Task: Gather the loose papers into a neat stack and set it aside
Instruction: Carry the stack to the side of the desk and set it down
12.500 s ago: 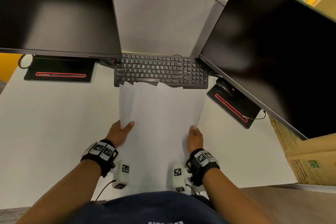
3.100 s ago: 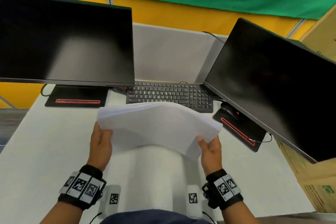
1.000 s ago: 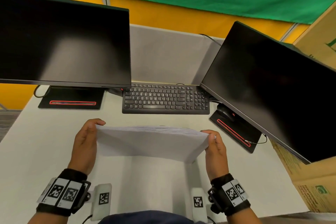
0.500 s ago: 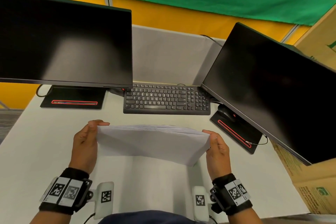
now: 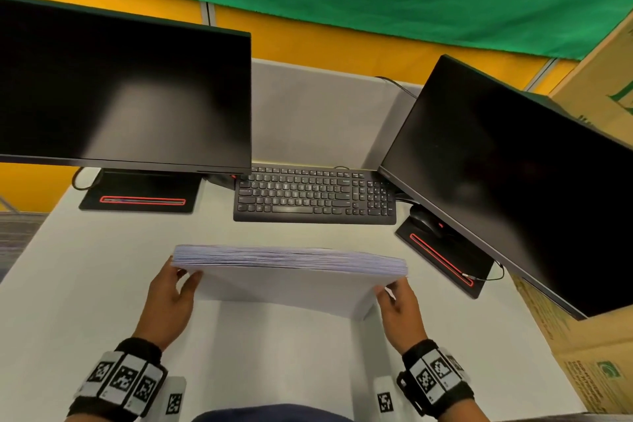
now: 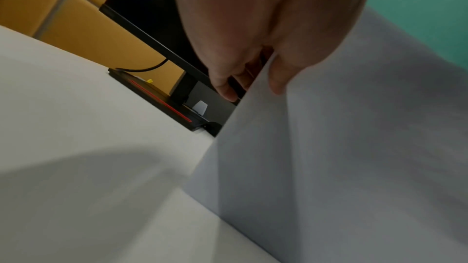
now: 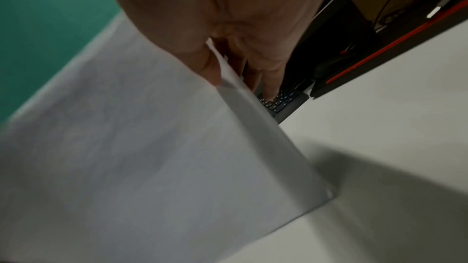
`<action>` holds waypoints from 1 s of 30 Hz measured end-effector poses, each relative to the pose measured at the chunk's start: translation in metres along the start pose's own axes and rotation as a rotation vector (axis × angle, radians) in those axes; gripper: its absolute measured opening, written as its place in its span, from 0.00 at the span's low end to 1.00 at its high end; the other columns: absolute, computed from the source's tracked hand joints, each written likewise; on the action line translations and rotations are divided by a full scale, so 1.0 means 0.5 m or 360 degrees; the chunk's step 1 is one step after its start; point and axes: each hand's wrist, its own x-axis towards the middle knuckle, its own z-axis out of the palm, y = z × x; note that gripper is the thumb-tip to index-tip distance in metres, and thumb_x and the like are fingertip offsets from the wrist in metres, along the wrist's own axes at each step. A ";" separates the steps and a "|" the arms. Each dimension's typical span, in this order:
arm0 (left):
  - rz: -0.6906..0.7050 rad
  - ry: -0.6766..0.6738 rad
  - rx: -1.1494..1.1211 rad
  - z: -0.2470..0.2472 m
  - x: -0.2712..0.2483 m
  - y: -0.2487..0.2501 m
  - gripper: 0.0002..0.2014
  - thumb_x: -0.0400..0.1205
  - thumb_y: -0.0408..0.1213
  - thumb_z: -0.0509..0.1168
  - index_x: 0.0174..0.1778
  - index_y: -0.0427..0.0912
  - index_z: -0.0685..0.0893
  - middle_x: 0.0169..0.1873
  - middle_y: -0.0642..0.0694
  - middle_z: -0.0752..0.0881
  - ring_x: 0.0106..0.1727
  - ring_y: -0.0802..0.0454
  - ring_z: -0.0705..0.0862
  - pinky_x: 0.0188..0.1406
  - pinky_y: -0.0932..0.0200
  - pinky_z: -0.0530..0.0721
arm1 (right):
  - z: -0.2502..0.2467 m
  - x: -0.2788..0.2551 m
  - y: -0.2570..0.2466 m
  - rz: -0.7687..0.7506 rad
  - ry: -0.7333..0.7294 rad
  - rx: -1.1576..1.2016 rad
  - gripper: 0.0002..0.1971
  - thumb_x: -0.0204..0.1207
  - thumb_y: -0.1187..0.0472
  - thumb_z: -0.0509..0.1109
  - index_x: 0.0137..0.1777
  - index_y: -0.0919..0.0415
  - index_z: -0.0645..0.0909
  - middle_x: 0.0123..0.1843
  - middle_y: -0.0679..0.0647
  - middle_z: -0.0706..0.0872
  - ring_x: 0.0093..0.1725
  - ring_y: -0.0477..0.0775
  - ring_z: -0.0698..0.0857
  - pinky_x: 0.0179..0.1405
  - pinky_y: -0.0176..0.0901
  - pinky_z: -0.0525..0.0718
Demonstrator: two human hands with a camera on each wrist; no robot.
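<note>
- Stack of papers [image 5: 284,281]: I see white sheets stood on their long edge on the table [image 5: 85,301], near its front edge and about midway between left and right. The upper edges sit nearly flush, showing as a band of fine layered lines; the face toward me is blank and leans a little.
- Left hand [image 5: 168,301]: I hold the stack's left end, thumb [image 6: 281,75] on the near face and the other fingers [image 6: 225,87] behind the sheets, pinching the paper.
- Right hand [image 5: 400,308]: I hold the right end the same way, thumb [image 7: 207,67] in front, fingers [image 7: 268,79] at the back, clamped on the sheets; the lower right corner [image 7: 328,193] touches the table.
- Keyboard [image 5: 315,195]: black, lying beyond the stack toward the rear edge, apart from it.
- Left monitor [image 5: 123,96] and right monitor [image 5: 513,181]: both dark, flanking the keyboard at the rear corners.
- Cardboard box [image 5: 596,363]: standing just off the table's right edge.
</note>
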 end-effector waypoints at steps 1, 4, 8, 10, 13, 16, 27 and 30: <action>0.0019 0.0022 -0.0009 -0.003 0.001 -0.006 0.17 0.80 0.24 0.62 0.56 0.53 0.76 0.52 0.45 0.83 0.57 0.50 0.82 0.57 0.65 0.76 | -0.001 0.000 0.001 0.0018 0.0039 -0.0058 0.13 0.80 0.71 0.62 0.53 0.51 0.76 0.51 0.40 0.82 0.51 0.35 0.84 0.45 0.21 0.80; 0.0006 0.0041 -0.0006 -0.011 0.001 -0.014 0.16 0.81 0.26 0.62 0.54 0.55 0.78 0.49 0.53 0.85 0.52 0.67 0.83 0.55 0.74 0.76 | -0.001 0.003 0.007 0.0002 0.0087 -0.0157 0.08 0.80 0.68 0.63 0.54 0.56 0.78 0.48 0.37 0.81 0.47 0.31 0.84 0.44 0.19 0.81; -0.0045 0.0119 0.0125 -0.013 0.002 -0.025 0.11 0.80 0.26 0.63 0.54 0.45 0.81 0.46 0.42 0.86 0.46 0.75 0.82 0.47 0.82 0.74 | -0.006 0.007 0.003 -0.0015 0.0110 -0.0331 0.05 0.80 0.65 0.64 0.49 0.56 0.79 0.40 0.37 0.81 0.41 0.32 0.81 0.37 0.22 0.77; -0.0055 0.0177 0.0153 -0.011 0.004 -0.025 0.10 0.79 0.24 0.64 0.48 0.44 0.83 0.44 0.41 0.86 0.42 0.82 0.81 0.44 0.86 0.73 | -0.008 0.009 -0.002 -0.0074 0.0136 -0.0462 0.12 0.80 0.65 0.65 0.36 0.50 0.76 0.31 0.40 0.79 0.28 0.35 0.79 0.28 0.23 0.74; -0.0149 0.0215 0.0064 -0.015 0.008 -0.012 0.09 0.77 0.25 0.67 0.40 0.46 0.84 0.41 0.40 0.88 0.38 0.72 0.84 0.41 0.84 0.75 | -0.012 0.013 -0.008 -0.0081 0.0175 -0.0586 0.25 0.78 0.68 0.66 0.23 0.44 0.67 0.20 0.44 0.71 0.20 0.41 0.77 0.21 0.25 0.70; -0.0205 0.0189 -0.0034 -0.045 0.028 0.018 0.08 0.75 0.25 0.69 0.42 0.44 0.86 0.36 0.52 0.91 0.35 0.76 0.84 0.40 0.84 0.77 | -0.020 0.016 -0.027 -0.0060 0.0126 -0.0532 0.18 0.77 0.67 0.68 0.29 0.47 0.75 0.27 0.51 0.84 0.28 0.45 0.85 0.32 0.38 0.82; -0.0189 0.0005 0.0725 -0.351 0.241 0.123 0.07 0.74 0.31 0.72 0.47 0.37 0.88 0.42 0.38 0.90 0.44 0.45 0.86 0.56 0.45 0.85 | 0.219 -0.055 -0.176 0.0601 -0.0648 0.0391 0.18 0.72 0.75 0.71 0.32 0.61 0.65 0.25 0.60 0.69 0.23 0.56 0.78 0.31 0.46 0.88; -0.0077 0.0028 0.1060 -0.451 0.301 0.147 0.05 0.74 0.32 0.71 0.45 0.40 0.88 0.41 0.38 0.90 0.45 0.40 0.87 0.51 0.49 0.85 | 0.391 -0.094 -0.202 0.1038 -0.0793 0.0670 0.19 0.74 0.76 0.67 0.32 0.58 0.62 0.30 0.57 0.68 0.30 0.54 0.70 0.36 0.48 0.83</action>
